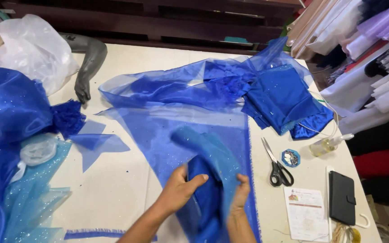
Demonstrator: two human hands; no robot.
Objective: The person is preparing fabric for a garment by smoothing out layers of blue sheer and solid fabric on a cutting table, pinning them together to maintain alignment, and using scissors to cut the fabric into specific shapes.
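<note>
- Your left hand [179, 189] and right hand [239, 194] have their fingers clamped on a folded blue cloth [208, 180].
- The cloth sits left of the scissors [276, 165].
- A pin box [291, 158], paper [306, 213] and phone case [342, 197] crowd beside the scissors.

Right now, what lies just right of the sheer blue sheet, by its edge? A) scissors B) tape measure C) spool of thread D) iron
A: black-handled scissors lie on the table beside the right edge of the blue sheet, blades pointing away, near a small blue tin; both hands, left hand and right hand, grip a blue fabric piece.
</note>
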